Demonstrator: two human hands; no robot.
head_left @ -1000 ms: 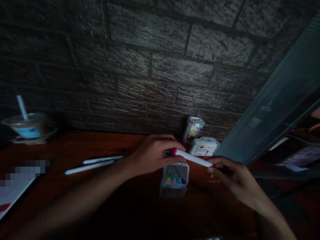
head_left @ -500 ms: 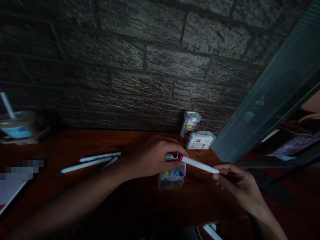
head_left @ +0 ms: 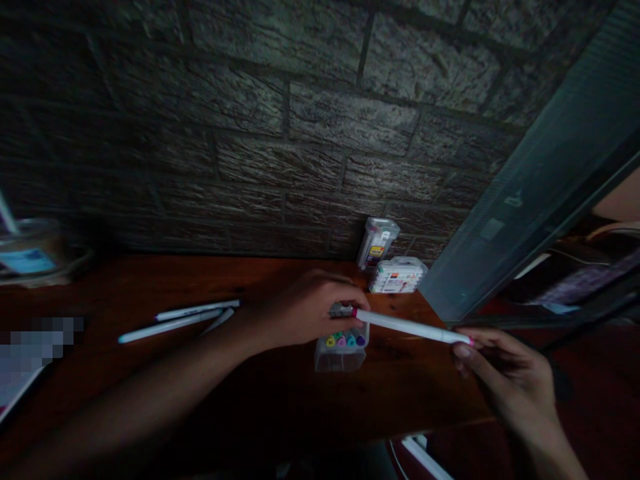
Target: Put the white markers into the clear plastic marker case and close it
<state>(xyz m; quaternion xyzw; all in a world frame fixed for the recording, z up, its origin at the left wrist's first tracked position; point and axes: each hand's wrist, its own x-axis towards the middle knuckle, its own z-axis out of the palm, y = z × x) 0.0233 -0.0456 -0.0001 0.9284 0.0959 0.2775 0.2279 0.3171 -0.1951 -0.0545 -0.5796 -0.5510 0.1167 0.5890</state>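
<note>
The marker is held nearly level above the table, just over a clear box. The left hand pinches its grey end and the right hand pinches the other tip. 3 pens lie further left.

We see a dark rough brick wall behind a reddish-brown wooden table. Toward the table's left lie three slim white pens, close together and nearly parallel. At the far left stands a clear plastic cup with a pale straw. Against the wall a small clear marker case stands upright, and a wider clear case of white markers lies just beside it. A slanted grey-green pane rises at the right
</note>
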